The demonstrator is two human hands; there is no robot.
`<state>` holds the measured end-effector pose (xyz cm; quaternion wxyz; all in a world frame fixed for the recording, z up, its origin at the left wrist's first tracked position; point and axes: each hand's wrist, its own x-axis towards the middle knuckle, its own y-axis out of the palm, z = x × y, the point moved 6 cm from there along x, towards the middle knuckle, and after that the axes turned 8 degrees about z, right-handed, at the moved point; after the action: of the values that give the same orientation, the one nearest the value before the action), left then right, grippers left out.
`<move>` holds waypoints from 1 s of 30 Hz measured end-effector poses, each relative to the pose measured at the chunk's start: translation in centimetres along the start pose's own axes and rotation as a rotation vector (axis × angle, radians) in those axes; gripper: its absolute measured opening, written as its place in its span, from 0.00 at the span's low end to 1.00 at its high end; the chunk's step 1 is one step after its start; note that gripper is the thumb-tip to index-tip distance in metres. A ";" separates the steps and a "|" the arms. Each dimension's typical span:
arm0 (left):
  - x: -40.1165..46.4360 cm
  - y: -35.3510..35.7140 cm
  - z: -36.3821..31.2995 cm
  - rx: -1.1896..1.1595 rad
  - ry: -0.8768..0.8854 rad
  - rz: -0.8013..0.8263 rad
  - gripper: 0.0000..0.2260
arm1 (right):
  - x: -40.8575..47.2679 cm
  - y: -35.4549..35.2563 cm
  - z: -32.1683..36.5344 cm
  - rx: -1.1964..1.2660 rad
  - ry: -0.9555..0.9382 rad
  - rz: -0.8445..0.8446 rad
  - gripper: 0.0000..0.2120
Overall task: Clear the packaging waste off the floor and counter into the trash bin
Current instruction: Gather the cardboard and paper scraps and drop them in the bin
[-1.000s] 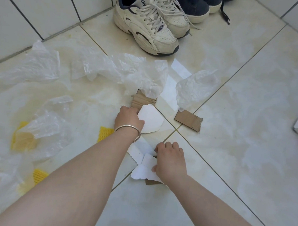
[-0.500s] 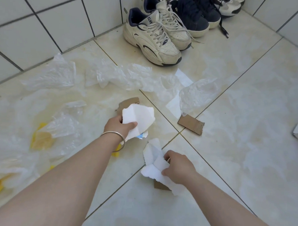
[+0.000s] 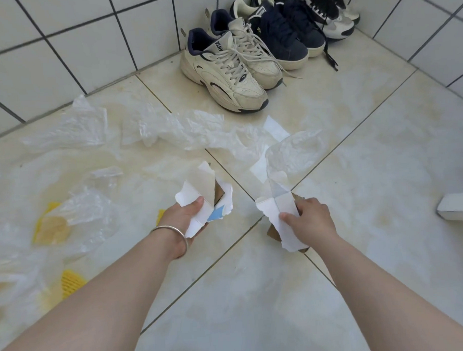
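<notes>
My left hand [image 3: 183, 217], with a silver bangle on the wrist, is shut on a bundle of torn white paper and brown cardboard scraps [image 3: 202, 192] lifted off the floor. My right hand [image 3: 310, 221] is shut on another bunch of torn white paper and cardboard [image 3: 281, 213], with a clear plastic bag [image 3: 293, 156] rising from it. Crumpled clear plastic film [image 3: 175, 130] lies spread over the tiles beyond both hands. More plastic and yellow mesh pieces [image 3: 70, 283] lie at the left. No trash bin is in view.
Several sneakers [image 3: 228, 69] stand in a row against the tiled wall at the back. A white box edge [image 3: 457, 210] pokes in at the right. A white paper piece [image 3: 276, 127] lies flat near the shoes.
Both hands have lifted their paper and cardboard off the floor. The right hand moved right and took up the brown cardboard and the clear bag that lay there.
</notes>
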<state>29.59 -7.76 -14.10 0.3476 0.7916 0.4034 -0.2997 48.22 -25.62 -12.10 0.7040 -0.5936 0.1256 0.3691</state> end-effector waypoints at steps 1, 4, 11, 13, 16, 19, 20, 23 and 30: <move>0.1 0.3 0.1 0.012 0.007 -0.001 0.16 | 0.5 -0.1 0.2 -0.024 -0.014 -0.003 0.21; 0.3 0.9 0.3 0.012 0.023 -0.001 0.15 | 1.8 -0.2 1.4 -0.137 -0.058 -0.009 0.21; 0.5 0.8 1.0 0.069 0.026 -0.019 0.10 | 3.1 1.5 1.8 -0.207 -0.102 0.013 0.17; 0.4 0.7 1.2 0.078 0.022 -0.033 0.08 | 2.6 2.7 1.9 -0.239 -0.122 0.047 0.15; 0.1 0.4 1.3 0.064 0.031 -0.057 0.09 | 1.6 4.3 2.4 -0.111 -0.156 0.167 0.13; -0.8 -0.4 0.9 0.033 0.053 -0.094 0.08 | 0.4 5.1 3.2 0.069 -0.161 0.259 0.09; -1.3 -0.8 0.5 0.024 0.062 -0.111 0.08 | -0.1 5.2 3.8 0.165 -0.147 0.282 0.11; -3.2 -2.7 -1.8 0.023 0.115 -0.154 0.10 | -1.9 5.0 7.7 0.358 -0.175 0.335 0.13; -12.9 -11.0 -12.6 0.152 0.362 -0.397 0.20 | -9.9 3.9 24.7 0.702 -0.441 0.484 0.24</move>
<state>16.34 1.44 -0.52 0.1440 0.7616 0.5823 -0.2451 32.29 -6.27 -2.44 0.7655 -0.1812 0.2251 0.5748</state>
